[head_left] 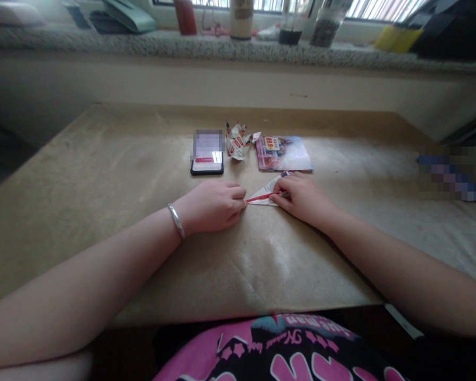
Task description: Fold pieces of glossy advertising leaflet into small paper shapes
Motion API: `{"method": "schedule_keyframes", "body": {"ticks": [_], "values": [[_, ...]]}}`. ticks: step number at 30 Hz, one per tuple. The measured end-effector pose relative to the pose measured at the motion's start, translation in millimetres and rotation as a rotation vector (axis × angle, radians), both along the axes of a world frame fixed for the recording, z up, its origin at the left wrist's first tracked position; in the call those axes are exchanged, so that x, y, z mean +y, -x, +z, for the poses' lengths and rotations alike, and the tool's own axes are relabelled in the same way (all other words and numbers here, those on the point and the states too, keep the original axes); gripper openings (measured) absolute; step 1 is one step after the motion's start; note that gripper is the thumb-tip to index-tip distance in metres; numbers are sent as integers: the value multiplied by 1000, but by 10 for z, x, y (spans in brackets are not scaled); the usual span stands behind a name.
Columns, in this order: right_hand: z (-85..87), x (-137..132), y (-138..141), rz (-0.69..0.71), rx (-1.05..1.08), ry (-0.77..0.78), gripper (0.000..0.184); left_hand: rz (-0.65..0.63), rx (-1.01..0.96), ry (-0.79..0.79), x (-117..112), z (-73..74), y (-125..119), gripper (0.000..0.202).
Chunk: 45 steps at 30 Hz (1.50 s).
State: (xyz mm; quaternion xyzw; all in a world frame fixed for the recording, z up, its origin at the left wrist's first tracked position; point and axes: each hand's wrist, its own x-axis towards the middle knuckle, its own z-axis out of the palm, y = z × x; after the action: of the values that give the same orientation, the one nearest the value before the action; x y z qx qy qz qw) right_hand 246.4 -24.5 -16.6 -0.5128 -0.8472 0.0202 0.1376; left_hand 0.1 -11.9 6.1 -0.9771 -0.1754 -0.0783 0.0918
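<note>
A folded sheet of printed paper, white with a red stripe, lies on the table between my hands and narrows to a point on the left. My left hand, with a silver bangle at the wrist, pinches that pointed tip, its fingers closed together. Toward the paper's wider end, my right hand is closed on it, thumb and fingers pressing along the fold. Part of the paper is hidden under the right hand. Just beyond it stands a folded paper figure with pointed corners, in similar printed paper.
A phone lies left of the paper figure, its screen partly blurred. To the right is a colourful printed leaflet. A blurred blue item sits at the table's right edge. Bottles and jars line the granite windowsill.
</note>
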Motion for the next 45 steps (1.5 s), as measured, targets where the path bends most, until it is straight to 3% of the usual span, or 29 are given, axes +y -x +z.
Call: {"method": "schedule_keyframes", "body": {"ticks": [10, 16, 21, 34, 45], "values": [[-12, 2, -3, -8, 0, 7, 15, 28, -129, 137, 76, -48, 115, 23], [-20, 1, -5, -8, 6, -8, 14, 37, -192, 115, 65, -100, 77, 26], [-7, 4, 9, -6, -4, -4, 14, -46, -156, 73, 28, -108, 12, 28], [6, 14, 18, -12, 29, 26, 14, -6, -102, -25, -18, -83, -22, 28], [-6, 22, 12, -16, 16, 16, 15, 131, -7, -1, -67, -20, -48, 23]]}}
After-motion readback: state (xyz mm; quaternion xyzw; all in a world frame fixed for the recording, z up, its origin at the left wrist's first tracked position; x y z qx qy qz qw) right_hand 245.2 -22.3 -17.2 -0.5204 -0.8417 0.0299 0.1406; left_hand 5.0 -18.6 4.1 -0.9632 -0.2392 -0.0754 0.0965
